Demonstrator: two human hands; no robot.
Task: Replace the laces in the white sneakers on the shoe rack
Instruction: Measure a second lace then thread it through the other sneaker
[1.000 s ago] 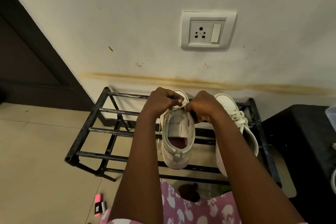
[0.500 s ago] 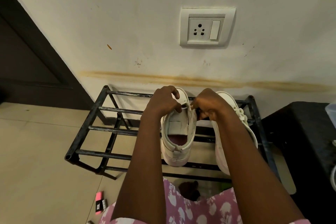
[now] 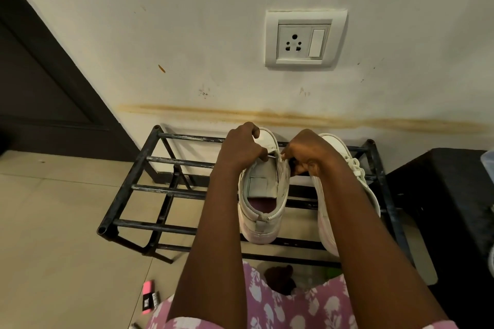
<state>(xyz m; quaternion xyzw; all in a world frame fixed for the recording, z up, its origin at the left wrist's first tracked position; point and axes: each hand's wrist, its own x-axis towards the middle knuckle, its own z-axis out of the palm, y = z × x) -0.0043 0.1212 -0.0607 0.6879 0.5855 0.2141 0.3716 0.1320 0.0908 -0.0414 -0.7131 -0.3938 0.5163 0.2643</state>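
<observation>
Two white sneakers stood side by side on the black metal shoe rack [image 3: 165, 191], heels toward the camera: the left sneaker [image 3: 263, 195] with its tongue bare, the right sneaker [image 3: 358, 176] laced and partly hidden behind the forearm. Left hand [image 3: 240, 149] and right hand [image 3: 310, 152] both sat over the left sneaker's front, fingers curled, each pinching one end of a short taut span of white lace [image 3: 273, 157] stretched across its upper. A wall socket [image 3: 304, 39] was above the rack, and a pink marker [image 3: 147, 296] lay on the floor tiles.
</observation>
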